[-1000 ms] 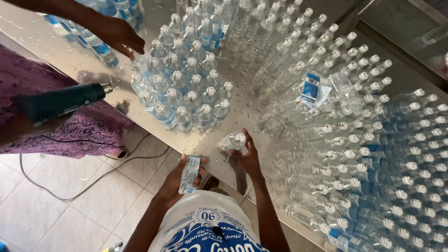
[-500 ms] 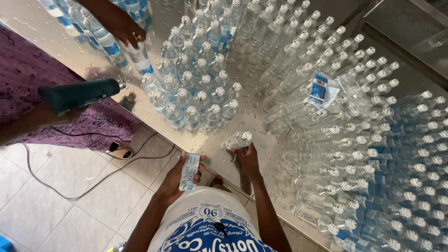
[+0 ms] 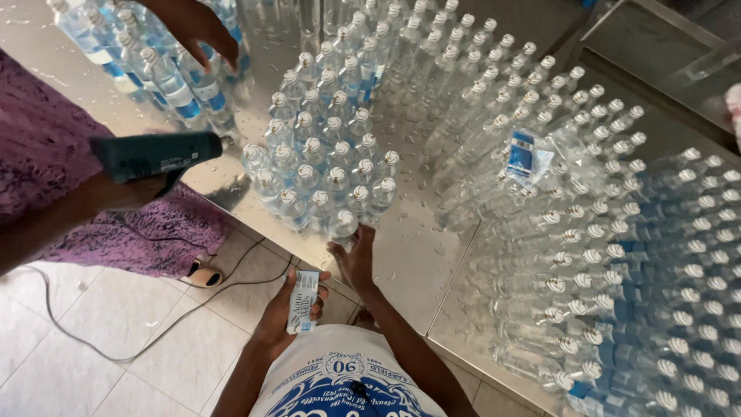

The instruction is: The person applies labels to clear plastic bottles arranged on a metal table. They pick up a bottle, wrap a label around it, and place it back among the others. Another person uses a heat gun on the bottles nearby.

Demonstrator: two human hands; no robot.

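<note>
My right hand grips a clear capped water bottle at the near edge of a cluster of capped bottles on a shiny steel table. My left hand is held close to my body, below the table edge, and holds a small stack of white and blue labels. The bottle in my right hand touches the front row of the cluster.
A person in a purple garment stands at the left, holding a dark heat gun and reaching to labelled bottles at the top left. Many unlabelled bottles crowd the right side. A label bundle lies on them. A cable runs over the tiled floor.
My right hand carried the bottle forward from near my body to the front of the cluster. The other person's heat gun shifted right. My left hand stayed about where it was.
</note>
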